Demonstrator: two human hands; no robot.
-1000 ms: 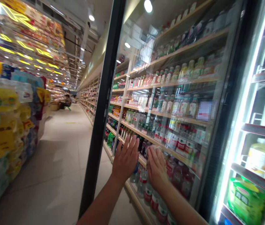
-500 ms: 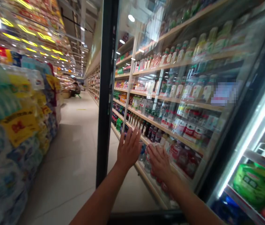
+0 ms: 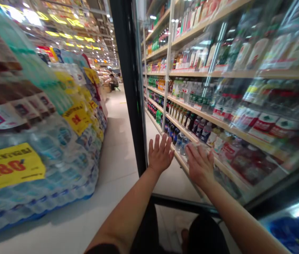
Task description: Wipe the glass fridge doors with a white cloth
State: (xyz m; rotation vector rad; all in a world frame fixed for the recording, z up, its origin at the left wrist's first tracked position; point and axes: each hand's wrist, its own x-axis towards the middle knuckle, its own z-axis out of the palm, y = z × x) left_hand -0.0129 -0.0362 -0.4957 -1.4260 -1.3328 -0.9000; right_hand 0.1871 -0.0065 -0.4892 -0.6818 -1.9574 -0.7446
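Note:
My left hand (image 3: pixel 160 153) lies against the glass door (image 3: pixel 176 181) with its fingers spread, and nothing is in it. Just to its right, my right hand (image 3: pixel 199 164) is pressed to the same pane with its fingers together over a pale, thin cloth (image 3: pixel 199 144). Only the cloth's upper edge shows; the rest is hidden under the fingers. The door has a black frame (image 3: pixel 129 84) and stands swung open. Shelves of drink bottles (image 3: pixel 205 130) are seen through the glass, beyond the door.
Stacked packs of bottled water (image 3: pixel 46 176) with a yellow price sign (image 3: pixel 12 167) stand on the left. A tiled aisle (image 3: pixel 116 141) runs between them and the door. Far down it a person (image 3: pixel 113 82) sits low. A lit cooler with a blue package (image 3: pixel 292 233) is at the lower right.
The view has tilted down and turned left, bringing my legs and more of the stacked water into sight. Both hands stay on the glass; my left fingers are spread wider.

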